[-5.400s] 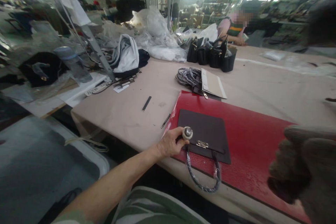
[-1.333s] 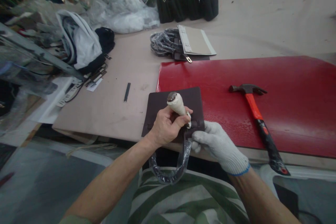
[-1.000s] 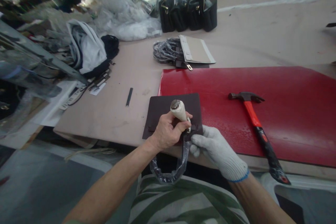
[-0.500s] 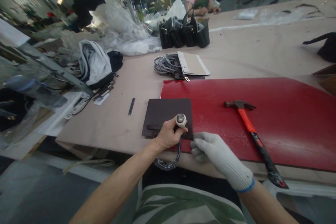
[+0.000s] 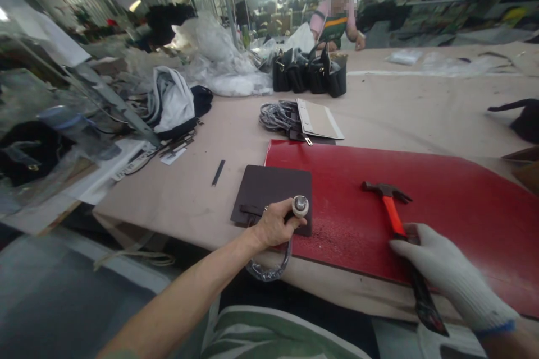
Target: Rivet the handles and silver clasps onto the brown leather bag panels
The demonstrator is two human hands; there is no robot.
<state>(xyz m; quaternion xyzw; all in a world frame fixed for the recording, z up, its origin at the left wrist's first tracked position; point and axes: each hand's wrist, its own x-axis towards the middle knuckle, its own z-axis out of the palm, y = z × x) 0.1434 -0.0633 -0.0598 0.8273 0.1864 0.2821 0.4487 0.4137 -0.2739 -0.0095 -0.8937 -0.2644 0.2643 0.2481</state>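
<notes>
Left hand (image 5: 275, 224) grips tool (image 5: 300, 206) over near right of panel (image 5: 273, 184); panel straddles left edge of red board (image 5: 442, 196); strap (image 5: 269, 275) looks joined at left, right joint hidden by hand, can't tell if done; right hand (image 5: 438, 261), gloved, wraps round hammer (image 5: 391, 216)

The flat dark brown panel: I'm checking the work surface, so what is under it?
Right of the flat dark brown panel, a glossy red sheet shows; left of it, beige table covering. The sheet's left edge disappears under it; anything else beneath is covered.
</notes>
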